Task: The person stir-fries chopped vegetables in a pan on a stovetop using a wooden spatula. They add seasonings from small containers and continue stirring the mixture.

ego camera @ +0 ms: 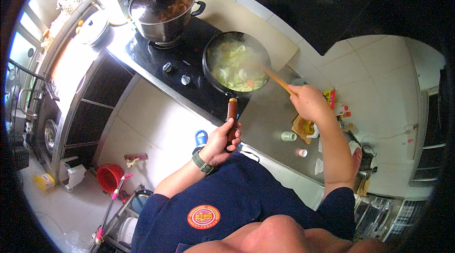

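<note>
My left hand (pixel 220 141) grips the brown handle (pixel 232 110) of a dark frying pan (pixel 205 61) on the black gas hob (pixel 149 64). Chopped pale-green vegetables (pixel 234 64) fill the pan, with an orange piece near its front edge and steam rising over them. In my right hand (pixel 309 102) is a wooden utensil (pixel 279 81); its far end reaches into the food, where steam and motion blur hide its shape. Behind and left of the pan, a large steel pot (pixel 160 32) under a glass lid stands on the other burner, brown food showing through the glass.
Right of the hob, the grey counter (pixel 265 118) carries a green-tinted jar (pixel 288 136), a small pink-and-white container (pixel 302 152) and several bottles (pixel 344 110). The range hood (pixel 320 4) overhangs the back. A red bucket (pixel 109 178) and a mop (pixel 121 182) stand on the floor at left.
</note>
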Demonstrator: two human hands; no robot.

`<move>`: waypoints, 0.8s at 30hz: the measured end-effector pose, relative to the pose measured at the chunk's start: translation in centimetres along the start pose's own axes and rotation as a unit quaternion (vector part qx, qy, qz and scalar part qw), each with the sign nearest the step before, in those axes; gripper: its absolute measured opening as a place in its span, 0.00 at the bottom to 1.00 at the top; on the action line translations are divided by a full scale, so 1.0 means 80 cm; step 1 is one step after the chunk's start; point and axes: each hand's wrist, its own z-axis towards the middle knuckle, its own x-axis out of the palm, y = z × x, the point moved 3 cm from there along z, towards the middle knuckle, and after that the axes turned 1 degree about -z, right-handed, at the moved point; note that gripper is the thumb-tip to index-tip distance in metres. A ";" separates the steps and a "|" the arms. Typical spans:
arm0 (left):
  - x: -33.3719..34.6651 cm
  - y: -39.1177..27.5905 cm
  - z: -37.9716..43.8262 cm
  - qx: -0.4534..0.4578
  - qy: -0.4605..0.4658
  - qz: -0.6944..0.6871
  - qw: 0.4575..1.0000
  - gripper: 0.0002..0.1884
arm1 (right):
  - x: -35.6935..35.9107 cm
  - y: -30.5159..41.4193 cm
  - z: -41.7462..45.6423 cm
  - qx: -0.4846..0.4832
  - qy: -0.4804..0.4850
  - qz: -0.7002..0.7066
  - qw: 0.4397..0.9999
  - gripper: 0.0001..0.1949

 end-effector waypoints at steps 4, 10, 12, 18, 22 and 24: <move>0.005 -0.001 -0.001 0.001 -0.002 0.006 1.000 0.18 | 0.027 0.016 0.028 -0.016 0.007 0.061 0.998 0.19; -0.003 -0.002 0.001 -0.001 0.010 -0.008 1.000 0.17 | -0.008 -0.015 0.004 -0.004 0.061 0.112 0.992 0.20; 0.002 -0.002 0.000 0.002 0.004 0.008 1.000 0.18 | -0.006 -0.016 0.018 0.014 0.019 0.157 0.987 0.20; 0.001 -0.004 0.001 0.000 0.013 -0.014 1.000 0.17 | 0.083 0.020 0.064 -0.131 0.027 0.164 0.977 0.21; -0.003 -0.002 0.000 0.003 0.007 -0.010 1.000 0.17 | -0.015 0.014 -0.012 -0.122 0.104 0.076 0.984 0.20; -0.001 -0.002 0.000 0.002 0.010 -0.009 1.000 0.17 | -0.051 0.011 -0.041 -0.093 0.112 -0.026 0.989 0.19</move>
